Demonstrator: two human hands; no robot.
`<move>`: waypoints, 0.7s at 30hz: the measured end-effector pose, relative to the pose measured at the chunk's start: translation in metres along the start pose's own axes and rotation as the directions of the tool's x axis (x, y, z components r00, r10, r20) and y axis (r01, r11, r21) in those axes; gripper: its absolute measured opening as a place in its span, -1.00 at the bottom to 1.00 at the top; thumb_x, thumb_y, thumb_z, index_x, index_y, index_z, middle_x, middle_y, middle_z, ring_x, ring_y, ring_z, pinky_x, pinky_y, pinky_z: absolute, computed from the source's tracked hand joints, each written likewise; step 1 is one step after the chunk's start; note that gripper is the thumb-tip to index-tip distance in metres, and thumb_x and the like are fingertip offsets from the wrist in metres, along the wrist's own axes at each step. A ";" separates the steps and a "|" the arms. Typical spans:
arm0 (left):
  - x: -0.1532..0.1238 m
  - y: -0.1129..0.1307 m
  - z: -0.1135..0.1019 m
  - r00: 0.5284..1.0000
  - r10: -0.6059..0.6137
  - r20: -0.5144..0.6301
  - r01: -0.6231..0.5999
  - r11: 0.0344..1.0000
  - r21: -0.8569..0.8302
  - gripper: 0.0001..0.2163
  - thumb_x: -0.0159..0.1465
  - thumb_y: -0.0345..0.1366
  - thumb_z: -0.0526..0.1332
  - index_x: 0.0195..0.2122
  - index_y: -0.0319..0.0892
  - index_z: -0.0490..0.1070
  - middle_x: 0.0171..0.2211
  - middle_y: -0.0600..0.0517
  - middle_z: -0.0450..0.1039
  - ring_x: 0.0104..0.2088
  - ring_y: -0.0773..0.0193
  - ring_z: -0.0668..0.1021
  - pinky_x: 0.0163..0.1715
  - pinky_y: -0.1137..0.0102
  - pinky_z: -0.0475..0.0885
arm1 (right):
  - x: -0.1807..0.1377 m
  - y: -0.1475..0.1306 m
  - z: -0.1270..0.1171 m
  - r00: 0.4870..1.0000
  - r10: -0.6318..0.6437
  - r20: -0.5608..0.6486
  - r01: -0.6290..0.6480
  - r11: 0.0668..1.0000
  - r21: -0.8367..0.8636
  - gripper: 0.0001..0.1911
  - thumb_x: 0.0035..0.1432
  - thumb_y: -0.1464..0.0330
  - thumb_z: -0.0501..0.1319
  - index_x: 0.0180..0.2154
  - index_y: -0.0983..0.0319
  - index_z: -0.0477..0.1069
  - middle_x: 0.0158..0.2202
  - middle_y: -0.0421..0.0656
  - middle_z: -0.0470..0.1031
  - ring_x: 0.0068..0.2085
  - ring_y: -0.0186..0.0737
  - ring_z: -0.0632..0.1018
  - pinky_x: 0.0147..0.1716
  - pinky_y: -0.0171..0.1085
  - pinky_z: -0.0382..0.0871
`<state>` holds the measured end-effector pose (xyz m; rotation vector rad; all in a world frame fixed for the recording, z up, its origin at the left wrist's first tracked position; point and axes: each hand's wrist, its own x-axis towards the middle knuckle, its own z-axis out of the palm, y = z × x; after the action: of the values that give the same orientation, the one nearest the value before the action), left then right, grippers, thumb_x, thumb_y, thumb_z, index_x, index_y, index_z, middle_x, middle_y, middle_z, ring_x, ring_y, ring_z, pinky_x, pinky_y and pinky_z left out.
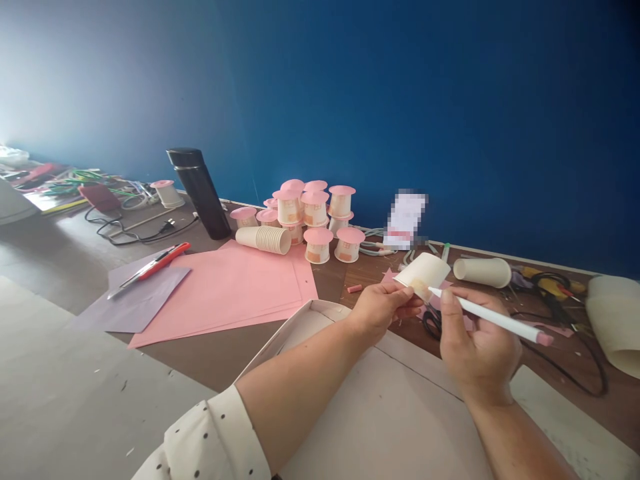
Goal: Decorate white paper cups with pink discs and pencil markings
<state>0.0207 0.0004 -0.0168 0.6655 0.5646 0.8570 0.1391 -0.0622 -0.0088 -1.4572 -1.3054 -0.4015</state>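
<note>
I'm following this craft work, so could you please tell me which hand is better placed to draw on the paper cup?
The right hand, probably: it grips the white pen, whose tip sits at the paper cup. The left hand holds that cup on its side.

A deep blue wall (450, 100) rises behind a brown table (210, 360), brighter light at the left

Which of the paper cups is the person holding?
The plain white paper cup in the left hand, with the white pen of the right hand at it. The single cup and the stack of cups lie on the table; the pink-topped cups stand.
</note>
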 end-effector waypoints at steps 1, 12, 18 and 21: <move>0.000 0.000 0.000 1.000 -0.002 0.000 0.002 1.000 0.003 -0.83 0.18 -0.31 0.38 -0.41 -0.35 0.52 -0.43 -0.04 0.50 -0.36 0.36 0.54 -0.04 0.33 0.45 | 0.000 0.000 0.000 1.000 -0.008 0.001 0.008 1.000 0.006 -0.74 0.23 0.22 0.22 -0.26 0.29 0.51 -0.30 -0.05 0.59 -0.29 -0.18 0.59 -0.29 -0.24 0.46; 0.001 0.000 0.000 1.000 -0.012 0.002 0.012 1.000 -0.006 -0.78 0.11 -0.28 0.44 -0.42 -0.35 0.51 -0.43 -0.04 0.50 -0.36 0.35 0.54 -0.04 0.31 0.44 | -0.002 0.004 0.003 0.998 0.005 0.056 -0.007 0.999 0.046 -0.72 0.25 0.20 0.20 -0.23 0.29 0.50 -0.28 -0.04 0.58 -0.31 -0.20 0.58 -0.32 -0.25 0.44; 0.000 0.002 0.000 1.000 -0.004 -0.019 0.003 0.998 -0.060 -0.81 0.16 -0.31 0.40 -0.43 -0.37 0.51 -0.43 -0.07 0.50 -0.35 0.34 0.55 -0.04 0.32 0.43 | 0.000 0.006 0.001 1.000 0.013 0.003 -0.013 0.999 0.051 -0.72 0.25 0.19 0.21 -0.21 0.29 0.50 -0.25 -0.02 0.57 -0.24 -0.17 0.58 -0.25 -0.23 0.44; -0.001 0.002 -0.001 1.000 -0.005 -0.022 0.004 0.998 -0.063 -0.84 0.19 -0.35 0.36 -0.42 -0.38 0.51 -0.42 -0.07 0.49 -0.36 0.35 0.55 -0.07 0.34 0.42 | 0.001 0.003 -0.001 1.000 -0.003 0.001 0.003 0.998 0.055 -0.71 0.25 0.18 0.21 -0.23 0.28 0.50 -0.28 -0.03 0.56 -0.27 -0.18 0.57 -0.28 -0.23 0.43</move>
<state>0.0187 0.0012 -0.0157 0.5976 0.5564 0.8752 0.1425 -0.0620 -0.0095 -1.4103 -1.3096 -0.3639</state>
